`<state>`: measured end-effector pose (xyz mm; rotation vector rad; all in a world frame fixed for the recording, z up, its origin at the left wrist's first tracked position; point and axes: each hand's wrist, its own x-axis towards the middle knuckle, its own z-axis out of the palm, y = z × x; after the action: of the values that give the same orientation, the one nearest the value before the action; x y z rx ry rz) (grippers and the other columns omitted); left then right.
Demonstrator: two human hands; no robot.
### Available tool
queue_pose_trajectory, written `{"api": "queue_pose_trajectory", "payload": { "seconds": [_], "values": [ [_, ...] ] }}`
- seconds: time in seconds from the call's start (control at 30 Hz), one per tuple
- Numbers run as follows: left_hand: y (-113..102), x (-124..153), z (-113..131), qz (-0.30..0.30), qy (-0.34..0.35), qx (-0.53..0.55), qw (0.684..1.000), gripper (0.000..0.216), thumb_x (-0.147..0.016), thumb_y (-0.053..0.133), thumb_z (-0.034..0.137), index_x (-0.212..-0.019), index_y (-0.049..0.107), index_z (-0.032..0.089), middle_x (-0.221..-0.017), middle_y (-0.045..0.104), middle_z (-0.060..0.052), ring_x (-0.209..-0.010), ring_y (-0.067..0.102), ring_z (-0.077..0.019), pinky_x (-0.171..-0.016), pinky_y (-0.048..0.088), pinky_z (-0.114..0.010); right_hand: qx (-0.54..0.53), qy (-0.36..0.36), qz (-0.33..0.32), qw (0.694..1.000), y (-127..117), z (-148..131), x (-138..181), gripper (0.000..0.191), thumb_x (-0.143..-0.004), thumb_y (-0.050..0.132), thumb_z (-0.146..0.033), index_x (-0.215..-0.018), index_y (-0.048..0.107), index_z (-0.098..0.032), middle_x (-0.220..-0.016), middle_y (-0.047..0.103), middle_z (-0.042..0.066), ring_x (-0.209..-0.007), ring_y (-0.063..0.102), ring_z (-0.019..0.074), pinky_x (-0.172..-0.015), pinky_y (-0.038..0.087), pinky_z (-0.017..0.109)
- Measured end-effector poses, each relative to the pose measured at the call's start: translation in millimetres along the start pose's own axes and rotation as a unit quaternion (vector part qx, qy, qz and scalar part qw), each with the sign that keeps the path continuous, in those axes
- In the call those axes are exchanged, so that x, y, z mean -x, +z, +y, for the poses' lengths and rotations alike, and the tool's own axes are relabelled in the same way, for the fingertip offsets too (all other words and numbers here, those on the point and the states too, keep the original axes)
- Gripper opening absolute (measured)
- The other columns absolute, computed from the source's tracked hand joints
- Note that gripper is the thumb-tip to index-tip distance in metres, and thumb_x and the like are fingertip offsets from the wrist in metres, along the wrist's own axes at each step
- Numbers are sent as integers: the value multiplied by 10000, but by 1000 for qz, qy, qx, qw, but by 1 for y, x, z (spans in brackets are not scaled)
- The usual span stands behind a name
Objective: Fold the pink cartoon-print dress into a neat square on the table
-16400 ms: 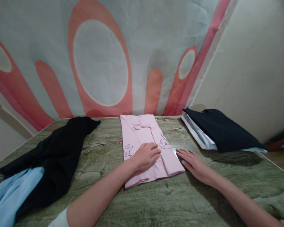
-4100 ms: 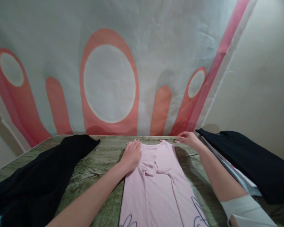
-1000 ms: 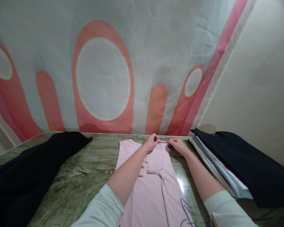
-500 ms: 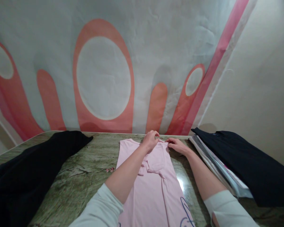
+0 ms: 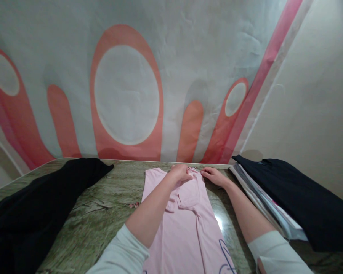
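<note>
A pink shirt (image 5: pixel 185 224) lies lengthwise on the green marbled table (image 5: pixel 108 201), folded narrow, with dark line drawings near its lower end. My left hand (image 5: pixel 180 173) rests on the far end of the pink shirt, fingers curled on the cloth. My right hand (image 5: pixel 214 176) lies at the shirt's far right corner, fingers bent and touching its edge. Whether either hand pinches the cloth is hard to make out.
A black garment (image 5: pixel 42 205) sprawls over the table's left side. At the right stands a stack of folded clothes (image 5: pixel 263 201) with a black garment (image 5: pixel 294 194) on top. A wall hanging with red and white shapes (image 5: pixel 125 91) is close behind the table.
Both hands have lowered from pinching the shirt's far edge together to lying on the cloth, the left hand flatter than before. The shirt has stayed in place.
</note>
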<state>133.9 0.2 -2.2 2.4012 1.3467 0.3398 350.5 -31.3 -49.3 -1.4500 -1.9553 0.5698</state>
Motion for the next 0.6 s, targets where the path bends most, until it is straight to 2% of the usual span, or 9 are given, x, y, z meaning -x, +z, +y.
{"api": "queue_pose_trajectory", "payload": {
  "seconds": [0.13,0.3,0.5,0.6],
  "values": [
    [-8,0,-5,-32,-23,-21,999,242,-564,697,359,-469,576,173,-493,560,-20,-645,567,-206,-761,389,-330,27,-2,13,1000,4,1,-1,229,-781,492,-345,-776,632,-164,-726,620,26,-670,530,161,-619,393,264],
    [-17,1,-11,-69,-31,-20,997,198,-573,692,314,-486,587,171,-454,522,13,-595,547,-182,-810,375,-376,22,3,36,999,8,5,-2,188,-755,517,-329,-766,607,-165,-703,617,22,-638,521,153,-592,388,262],
    [-26,0,-17,-94,-9,7,995,95,-564,669,242,-570,608,169,-496,535,35,-536,502,-130,-622,402,-249,-26,22,68,997,9,7,-4,177,-734,531,-322,-832,534,-175,-717,596,13,-651,531,152,-612,412,269],
    [-24,-1,-18,-86,-13,14,996,83,-575,669,226,-596,614,167,-516,545,35,-536,497,-121,-601,389,-232,-32,22,68,997,10,7,-4,170,-742,513,-324,-832,511,-180,-699,587,11,-635,528,151,-603,408,269]
  ]
}}
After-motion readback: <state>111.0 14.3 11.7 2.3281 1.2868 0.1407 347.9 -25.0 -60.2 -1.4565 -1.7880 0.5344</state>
